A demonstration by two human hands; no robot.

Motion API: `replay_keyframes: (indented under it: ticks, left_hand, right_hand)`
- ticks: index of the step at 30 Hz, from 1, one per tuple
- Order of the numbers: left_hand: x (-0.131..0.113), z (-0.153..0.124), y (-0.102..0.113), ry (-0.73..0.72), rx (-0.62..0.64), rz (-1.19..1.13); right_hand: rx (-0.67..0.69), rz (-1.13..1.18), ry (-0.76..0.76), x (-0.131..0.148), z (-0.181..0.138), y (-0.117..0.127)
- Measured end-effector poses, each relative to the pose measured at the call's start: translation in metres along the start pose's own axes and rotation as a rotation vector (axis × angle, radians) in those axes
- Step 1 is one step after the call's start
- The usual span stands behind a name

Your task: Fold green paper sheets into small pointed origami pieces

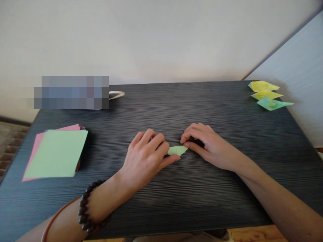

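Green folded paper (176, 150): small, narrow, mid-surface between both hands, well in from every edge of the dark surface (191, 201).
Left hand (147, 153): gripping the paper's left end, thumb along the near side, fingers curled over the rest. Covers a good part of it.
Right hand (202, 139): thumb and index closed on the right-hand tip, other fingers curled, no second item seen.
Crease risk: fold could come out skewed. Likely cause: layers shifting between the two pinches, with the left fingers hiding part of the alignment.
Tear risk: tip could rip or crumple. Cause: hands pulling apart on thin paper, or too hard a pinch on a small corner.
Spring-back: folds might open if either pinch eases before the crease is set.
Paper stack (57, 153): green sheet on top, pink below, near the left edge. Sheets not squared; a forearm sweep could scatter them. Bead bracelet (87, 208) on the left wrist sits nearest.
Folded pieces (263, 86): two yellow, one green, at the far right corner, close together. Light-looking; a knock could send one over the right edge.
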State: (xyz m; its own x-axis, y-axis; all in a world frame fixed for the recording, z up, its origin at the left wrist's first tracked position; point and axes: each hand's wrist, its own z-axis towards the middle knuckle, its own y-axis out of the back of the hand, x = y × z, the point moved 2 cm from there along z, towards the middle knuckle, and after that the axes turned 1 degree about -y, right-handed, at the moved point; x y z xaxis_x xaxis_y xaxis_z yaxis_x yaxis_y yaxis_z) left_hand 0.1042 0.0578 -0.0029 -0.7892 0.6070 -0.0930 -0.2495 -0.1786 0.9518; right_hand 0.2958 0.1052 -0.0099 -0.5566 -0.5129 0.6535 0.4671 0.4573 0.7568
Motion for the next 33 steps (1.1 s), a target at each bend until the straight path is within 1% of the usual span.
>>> replay_keyframes:
  ticks: [5,10,12,16,18,22,27,33]
  left_hand:
    - [0.0,0.0,-0.002,0.024,0.016,-0.015]
    - [0.001,0.0,-0.003,0.009,-0.009,-0.056]
    - [0.0,0.0,-0.002,-0.008,-0.017,-0.055]
    - [-0.002,-0.001,0.0,-0.053,-0.036,-0.031]
    - [-0.004,-0.002,0.0,-0.072,-0.025,-0.003]
    - [-0.007,-0.002,0.001,-0.068,-0.007,0.045]
    - [-0.006,-0.001,0.0,-0.058,-0.009,0.038]
    - [-0.005,-0.002,-0.002,-0.051,0.007,0.013]
  right_hand:
    - [0.014,0.005,0.001,-0.003,-0.001,0.001]
    - [-0.009,0.01,-0.005,-0.001,-0.001,0.0]
    - [-0.038,-0.006,-0.017,0.002,-0.001,-0.002]
    - [-0.141,-0.099,-0.098,0.008,0.0,-0.01]
    - [-0.162,-0.131,-0.123,0.01,0.001,-0.014]
    - [-0.131,-0.109,-0.13,0.009,0.001,-0.012]
    - [-0.084,0.017,-0.09,0.005,-0.002,-0.003]
    - [-0.06,0.014,-0.098,0.005,-0.002,-0.002]
